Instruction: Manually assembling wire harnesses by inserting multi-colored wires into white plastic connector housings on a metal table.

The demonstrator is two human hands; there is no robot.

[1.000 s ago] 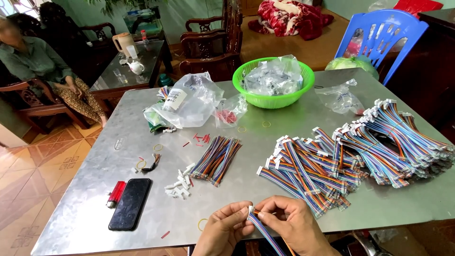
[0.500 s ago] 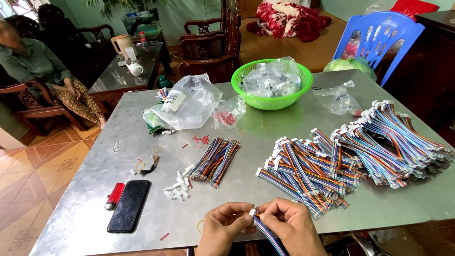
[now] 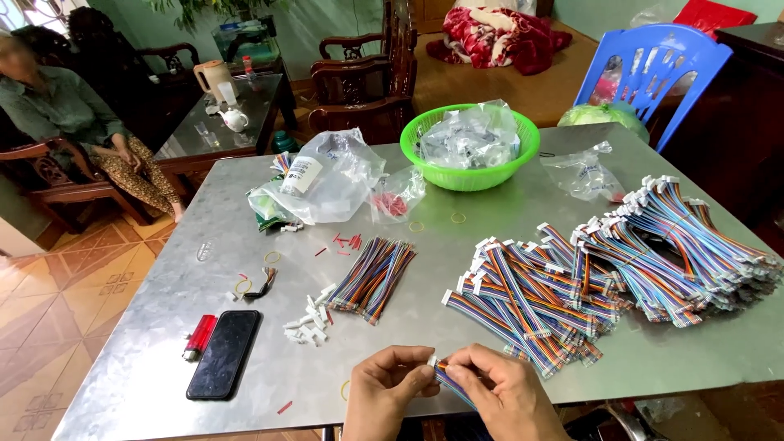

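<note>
At the near table edge, both hands pinched on one ribbon cable: left hand thumb and forefinger closed on the small white connector at the cable's tip, right hand fingers closed round the coloured wires just behind it, tail dropping off the edge toward the lap. Held close to the body and clear of the metal table, probably for a steady two-point grip on a tiny part; whether the connector is fully seated, can't tell. Just up-left of the grip: loose white housings, within easy left-hand reach. Beyond those, a bundle of bare multicoloured wires, no plugs visible on the near ends, so likely the feed stock. Up-right of the grip: a fanned stack of finished cables with white plugs on both ends, and further right a larger heap of the same, laid roughly parallel, which keeps them countable. Far left of the grip: black phone and red lighter side by side, parked out of the working zone. Scattered red offcuts and rubber bands mid-table. Far side: clear plastic bags and a green basket holding more bagged parts. Beyond the table, a seated person on a wooden chair, hands well apart from the work; blue plastic chair at far right.
</note>
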